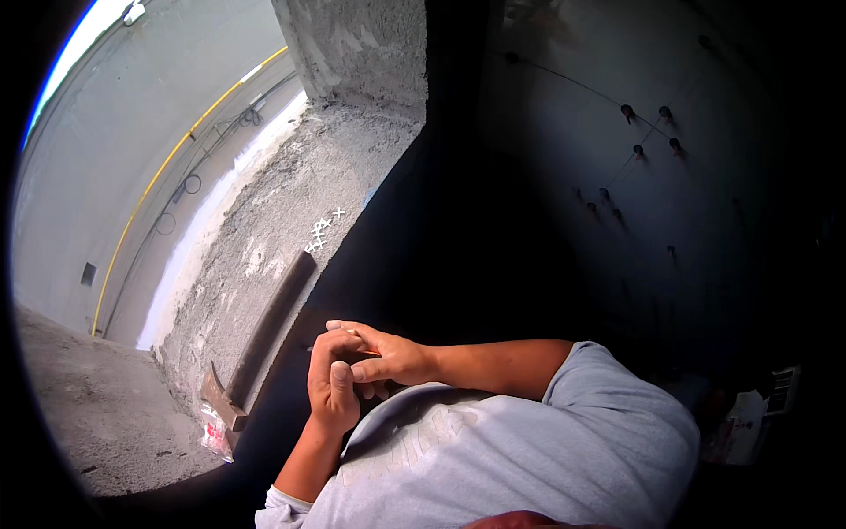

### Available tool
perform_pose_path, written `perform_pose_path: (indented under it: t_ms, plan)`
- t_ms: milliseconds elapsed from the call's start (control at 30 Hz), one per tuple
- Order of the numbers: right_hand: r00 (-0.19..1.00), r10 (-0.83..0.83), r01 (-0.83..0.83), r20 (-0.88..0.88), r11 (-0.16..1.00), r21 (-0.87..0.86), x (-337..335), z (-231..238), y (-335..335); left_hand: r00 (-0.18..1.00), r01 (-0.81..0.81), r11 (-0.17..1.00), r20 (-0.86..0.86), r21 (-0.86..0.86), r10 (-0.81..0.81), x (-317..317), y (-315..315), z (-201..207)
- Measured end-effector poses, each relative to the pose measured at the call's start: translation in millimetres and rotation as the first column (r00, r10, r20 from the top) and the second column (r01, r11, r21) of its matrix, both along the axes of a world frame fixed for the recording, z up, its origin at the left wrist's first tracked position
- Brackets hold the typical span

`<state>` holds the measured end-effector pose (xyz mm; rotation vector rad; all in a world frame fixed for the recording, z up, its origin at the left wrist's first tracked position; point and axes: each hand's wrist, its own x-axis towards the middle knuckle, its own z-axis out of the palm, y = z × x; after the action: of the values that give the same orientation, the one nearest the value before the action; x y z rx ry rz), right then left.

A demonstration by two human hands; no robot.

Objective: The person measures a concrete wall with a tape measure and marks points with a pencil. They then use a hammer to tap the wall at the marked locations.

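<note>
My left hand and my right hand meet in front of my grey shirt, fingers bent and overlapping. The right thumb lies against the left thumb, while the right fingers reach over the left ones. A sliver of orange shows in the shaded gap between the palms; whatever they hold is hidden. Beside them, on a rough concrete sill, lies a hammer with a long dark handle, its head towards me. White cross-shaped tile spacers are scattered past the handle's end. A clear plastic bag with something red touches the hammer's head.
The sill borders an opening on the left, with a concrete pillar at its far end. Outside runs a yellow pipe along a grey wall. A shaded panel with several dark knobs stands at right, above a pale package.
</note>
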<state>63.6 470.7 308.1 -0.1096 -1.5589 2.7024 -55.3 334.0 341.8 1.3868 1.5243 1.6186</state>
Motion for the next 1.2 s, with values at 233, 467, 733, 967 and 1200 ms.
perform_pose_path:
  t_ms: [233,467,733,967,1200]
  plan:
    - [0.755,-0.643,0.584,-0.128,0.571,0.578,77.7,-33.2,39.5,0.909,0.163,0.938,-0.324,-0.305,-0.263,10.4,84.8,1.1]
    - [0.360,-0.910,0.563,-0.206,0.036,0.825,138.4,-35.0,39.6,0.781,0.489,0.769,-0.187,-0.413,-0.596,56.4,171.0,0.7]
    - [0.052,-0.991,0.544,-0.121,-0.073,0.836,220.2,-20.1,56.2,0.656,0.720,0.675,-0.160,-0.160,-0.738,50.3,258.7,88.0]
    - [-0.121,-0.867,0.313,-0.484,-0.496,0.810,267.9,-4.9,60.0,0.815,0.547,0.835,-0.270,0.062,-0.513,-89.7,325.6,175.6]
    - [-0.224,-0.762,0.124,-0.607,-0.640,0.758,294.8,44.2,71.9,0.674,0.174,0.857,-0.576,-0.484,-0.462,-281.5,430.7,92.4]
